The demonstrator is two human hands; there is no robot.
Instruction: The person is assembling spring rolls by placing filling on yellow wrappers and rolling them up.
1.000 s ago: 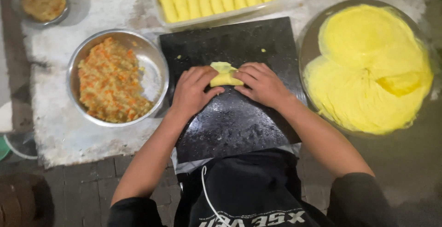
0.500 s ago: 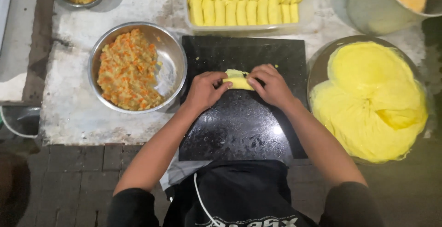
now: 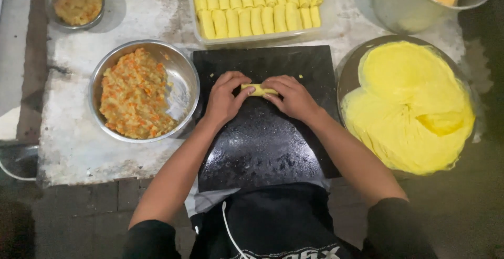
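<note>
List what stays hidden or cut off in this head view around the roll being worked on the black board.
- Yellow roll: both ends covered by the left hand and right hand; its filling is unseen.
- Tray of finished rolls: top rows cut by the upper edge.
- Pot of orange mix: cropped at the top edge.
- Black board: near edge hidden by the person's dark clothing.

The yellow roll [image 3: 258, 89] shows only as a short strip between the hands; both its ends lie hidden under the fingers [image 3: 239, 97]. The tray of finished rolls [image 3: 257, 40] is cut off by the far edge, as is the metal pot [image 3: 399, 7] at far right. At the left edge, a dark container [image 3: 13, 159] is too dim to identify.
</note>
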